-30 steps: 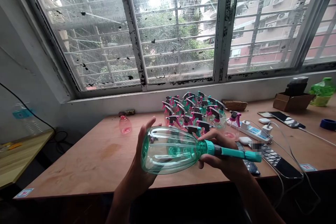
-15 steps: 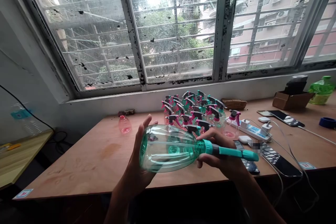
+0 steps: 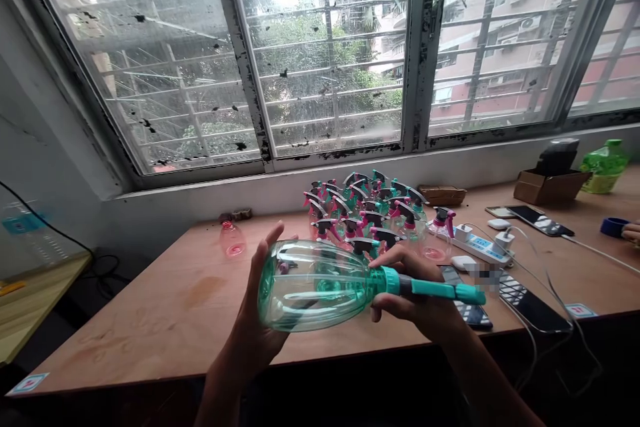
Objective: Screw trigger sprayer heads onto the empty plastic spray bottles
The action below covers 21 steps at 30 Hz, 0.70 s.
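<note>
A clear green spray bottle (image 3: 300, 288) lies on its side in the air above the table's front edge, its base to the left. My left hand (image 3: 257, 330) is closed around the base end, the thumb behind it at the far side. My right hand (image 3: 425, 307) grips the neck by the turquoise collar, fingers bent around it. From the collar a turquoise and grey trigger sprayer (image 3: 440, 289) points right across that hand. Through the bottle's wall, a second green shape shows behind it. Some fingers of both hands are hidden by the bottle.
Several spray bottles (image 3: 360, 210) with pink or turquoise triggers stand close together behind my hands. A pink bottle without a sprayer (image 3: 233, 240) stands left. Phones (image 3: 535, 303), cables and a power strip (image 3: 483, 248) lie right. Another person's hand (image 3: 631, 232) shows beside blue tape (image 3: 614, 227).
My view has shifted slightly, and both hands still hold the spray bottle in much the same pose. Another person's hand has come in at the right edge, by the blue tape.
</note>
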{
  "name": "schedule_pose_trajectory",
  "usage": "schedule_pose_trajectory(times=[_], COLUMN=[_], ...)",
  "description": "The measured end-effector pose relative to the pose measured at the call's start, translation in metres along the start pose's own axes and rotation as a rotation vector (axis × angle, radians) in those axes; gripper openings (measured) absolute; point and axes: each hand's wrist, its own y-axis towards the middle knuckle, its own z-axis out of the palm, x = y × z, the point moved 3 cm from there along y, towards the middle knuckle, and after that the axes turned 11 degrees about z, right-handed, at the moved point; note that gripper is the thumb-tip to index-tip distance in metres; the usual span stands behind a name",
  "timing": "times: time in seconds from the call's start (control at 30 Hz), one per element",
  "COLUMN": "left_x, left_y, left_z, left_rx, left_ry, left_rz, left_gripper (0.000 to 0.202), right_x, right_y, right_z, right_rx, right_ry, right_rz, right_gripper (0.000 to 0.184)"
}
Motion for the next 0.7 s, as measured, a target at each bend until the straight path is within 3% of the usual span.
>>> schedule_pose_trajectory(times=[0.13,0.23,0.47,0.6,0.7], left_x=[-0.0007,-0.0047,-0.0028,-0.0045,-0.0077], left_y=[-0.0022,0.0005,0.0033,-0.0028,-0.002], left_z=[0.0008,0.0008,0.0005,0.0027,0.0033], left_rx=[0.021,0.01,0.019,0.037,0.009], left_ry=[-0.012,0.012,0.066,-0.028,-0.036], left_rz=[-0.088,-0.117,0.053,-0.067,-0.116], left_gripper=[0.124,0.125,0.109,0.124,0.122], right_x=[-0.0012,-0.001,0.0004,0.004,0.0061], right_y=[0.0003,-0.0003,-0.0007,-0.0018,-0.0029], right_z=[-0.0004,-0.0011,-0.0021,-0.0021,-0.0027], right_rx=[0.006,0.004,0.004,0.018,0.022], right_ry=[0.001,-0.013,0.002,-0.006,-0.025], right_rz=[0.022,0.03,0.026,0.009,0.009], right_gripper=[0.033,0.034,0.035,0.033,0.032])
